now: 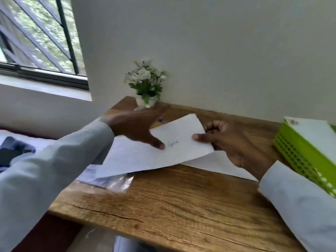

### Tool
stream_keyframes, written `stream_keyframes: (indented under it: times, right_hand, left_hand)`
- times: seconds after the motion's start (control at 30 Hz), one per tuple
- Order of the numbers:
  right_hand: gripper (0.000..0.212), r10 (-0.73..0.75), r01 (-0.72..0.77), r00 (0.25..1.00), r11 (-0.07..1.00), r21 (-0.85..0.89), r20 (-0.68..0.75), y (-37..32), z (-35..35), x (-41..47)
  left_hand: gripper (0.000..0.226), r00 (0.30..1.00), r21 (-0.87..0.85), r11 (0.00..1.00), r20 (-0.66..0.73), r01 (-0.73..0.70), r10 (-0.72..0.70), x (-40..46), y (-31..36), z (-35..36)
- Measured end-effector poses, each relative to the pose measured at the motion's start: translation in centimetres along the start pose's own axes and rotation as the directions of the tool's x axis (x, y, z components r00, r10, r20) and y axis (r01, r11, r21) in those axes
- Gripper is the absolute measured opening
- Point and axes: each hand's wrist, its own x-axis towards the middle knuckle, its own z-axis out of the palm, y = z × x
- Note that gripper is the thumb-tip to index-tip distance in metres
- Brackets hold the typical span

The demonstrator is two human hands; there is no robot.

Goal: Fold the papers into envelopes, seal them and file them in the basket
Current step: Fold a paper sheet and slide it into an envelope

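Note:
A white sheet of paper with small handwriting near its middle is held above the wooden desk. My left hand pinches it from the left, thumb on top beside the writing. My right hand pinches its right edge, thumb on top and fingers curled behind. The sheet's left part droops toward the desk. A second white paper lies flat under it. At the far right stands a green perforated basket with white paper inside.
A white pot of white flowers stands at the desk's back edge against the wall. A clear plastic sleeve with papers lies at the desk's left edge. A small purple object sits behind the sheet. A window is at upper left.

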Motion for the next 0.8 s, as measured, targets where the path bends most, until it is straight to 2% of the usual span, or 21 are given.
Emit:
stream_keyframes:
  times: [0.13,0.3,0.47,0.6,0.8]
  right_hand:
    - [0.028,-0.015,0.011,0.989,1.0,-0.025,-0.15,2.0,-0.9,-1.7]
    - [0.029,0.047,-0.056,0.981,0.997,-0.044,-0.19,2.8,-1.3,-3.3]
    - [0.023,0.169,-0.171,0.972,0.985,0.005,-0.161,2.8,-2.4,-3.7]
    - [0.012,0.201,-0.201,0.973,0.98,0.01,-0.111,2.0,-3.4,-3.6]
    - [0.02,0.24,-0.239,0.971,0.962,0.134,0.011,1.7,-4.8,-3.4]
  left_hand:
    - [0.134,0.992,-0.073,0.99,-0.003,-0.125,0.125,1.4,6.4,2.8]
    - [0.141,0.991,-0.04,0.991,-0.032,-0.13,0.129,2.7,9.1,6.9]
    - [0.136,0.99,-0.024,0.991,-0.058,-0.129,0.128,3.0,9.3,7.7]
    - [0.133,0.987,-0.045,0.988,-0.071,-0.148,0.145,2.2,9.5,7.7]
    - [0.129,0.965,-0.008,0.983,-0.191,-0.182,0.177,1.6,9.5,7.9]
